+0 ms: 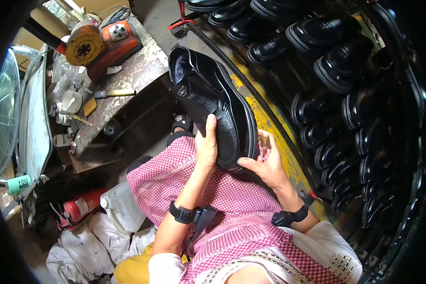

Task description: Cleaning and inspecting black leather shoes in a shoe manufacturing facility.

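- Right side: rows of glossy black shoes on a rack [336,66], with worn yellow paint [296,163] on the floor alongside.
- Upper left: a scuffed workbench [149,59] carrying an orange machine [99,57] and a brush [116,93]. A fan [4,113] stands at the far left.
- Lower left: a red fire extinguisher [82,206] beside a white jug [125,206].
- Centre: one black shoe [213,106] is held above the lap of a pink checked apron [168,163], opening away from the person, toe toward them.
- The fan and rack are cut off by the dark rim; the shoe hides most of the left fingers.
- The left hand [207,147] grasps the shoe, thumb pressed along its upper.
- The right hand [268,165] is half curled at the sole's edge near the toe, thumb and fingers apart; something pinkish shows between them, and whether it is gripped I cannot tell.
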The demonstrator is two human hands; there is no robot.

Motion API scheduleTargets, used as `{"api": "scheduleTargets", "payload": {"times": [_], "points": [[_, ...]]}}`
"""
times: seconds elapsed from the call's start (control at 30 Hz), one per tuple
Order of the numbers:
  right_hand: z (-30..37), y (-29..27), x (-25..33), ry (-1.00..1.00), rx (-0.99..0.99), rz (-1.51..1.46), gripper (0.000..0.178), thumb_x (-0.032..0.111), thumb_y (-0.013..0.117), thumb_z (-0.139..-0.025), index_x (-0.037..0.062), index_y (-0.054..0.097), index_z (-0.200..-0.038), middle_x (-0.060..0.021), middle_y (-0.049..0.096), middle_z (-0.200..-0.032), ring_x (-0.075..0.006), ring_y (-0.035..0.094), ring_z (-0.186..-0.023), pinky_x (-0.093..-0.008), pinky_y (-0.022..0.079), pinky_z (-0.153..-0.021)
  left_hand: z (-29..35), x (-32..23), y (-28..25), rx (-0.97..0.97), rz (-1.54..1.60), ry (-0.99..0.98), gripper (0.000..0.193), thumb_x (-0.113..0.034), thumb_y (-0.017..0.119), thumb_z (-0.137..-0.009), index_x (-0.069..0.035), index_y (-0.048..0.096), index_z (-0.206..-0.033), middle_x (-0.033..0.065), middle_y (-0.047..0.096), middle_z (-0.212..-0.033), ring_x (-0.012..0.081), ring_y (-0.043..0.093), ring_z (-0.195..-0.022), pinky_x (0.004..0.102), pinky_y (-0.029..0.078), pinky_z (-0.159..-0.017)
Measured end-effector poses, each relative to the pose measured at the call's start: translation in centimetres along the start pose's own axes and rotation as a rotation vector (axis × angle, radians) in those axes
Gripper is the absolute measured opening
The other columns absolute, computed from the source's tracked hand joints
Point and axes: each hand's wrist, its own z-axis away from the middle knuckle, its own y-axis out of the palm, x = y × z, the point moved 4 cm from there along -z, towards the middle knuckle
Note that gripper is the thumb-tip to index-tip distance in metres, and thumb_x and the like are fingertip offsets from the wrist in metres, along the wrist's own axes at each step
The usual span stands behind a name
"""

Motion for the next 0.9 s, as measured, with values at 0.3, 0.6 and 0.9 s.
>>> {"api": "scheduleTargets", "payload": {"times": [0.3, 0.6, 0.9], "points": [[-0.3, -1.2, -3.3, 0.196, -0.317, -0.037, 0.033, 0.012, 0.071, -0.076, 0.0040, 0.044, -0.092, -0.0043, 0.052, -0.092, -0.0083, 0.054, -0.076, -0.0216, 0.049, -0.065, 0.2, 2.0, 0.0, 0.116, 0.102, -0.277, 0.054, -0.045, 0.051, -0.086, 0.003, 0.052, -0.112, 0.0106, 0.060, -0.099, 0.0142, 0.059, -0.085, 0.0245, 0.047, -0.077], [-0.5, -0.8, -2.9, 0.119, -0.167, 0.135, 0.044, 0.009, 0.072, -0.073, 0.0018, 0.038, -0.100, -0.0071, 0.053, -0.093, -0.0119, 0.054, -0.084, -0.0249, 0.047, -0.076, -0.8, 2.3, -0.6, 0.116, -0.055, -0.195, 0.058, -0.048, 0.052, -0.084, 0.004, 0.053, -0.110, 0.0112, 0.061, -0.096, 0.0155, 0.059, -0.080, 0.0250, 0.047, -0.072], [-0.1, -1.1, -2.7, 0.025, -0.114, 0.305, 0.040, 0.018, 0.074, -0.073, -0.0002, 0.045, -0.092, -0.0052, 0.055, -0.086, -0.0094, 0.052, -0.077, -0.0212, 0.044, -0.065, -0.8, 2.1, -0.4, 0.167, 0.010, -0.209, 0.058, -0.047, 0.052, -0.085, 0.005, 0.053, -0.110, 0.0125, 0.061, -0.098, 0.0165, 0.059, -0.084, 0.0256, 0.046, -0.076]]}}
